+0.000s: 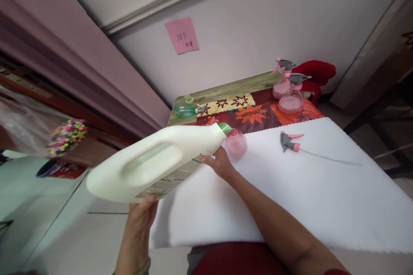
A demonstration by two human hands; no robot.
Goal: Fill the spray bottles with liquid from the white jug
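A large white jug (167, 148) with a moulded handle and a green spout (225, 127) is held tilted almost on its side, its neck toward the right. Under its lower end is my left hand (142, 212), closed around the underside with the thumb on the label. My right hand (220, 163) grips it near the neck, the fingers partly hidden behind it. The spout is at a round pink bottle (237, 144) standing on the white cloth. Whether liquid flows cannot be made out. A grey and pink spray head (290, 142) with a long tube lies to the right.
Two pink spray bottles (290, 101) stand at the back right before a red item (314, 73). A green spray bottle (184, 111) lies at the back left near a pale green cap (188, 99). White cloth (309, 197) covers the table front; a wall (245, 30) rises behind.
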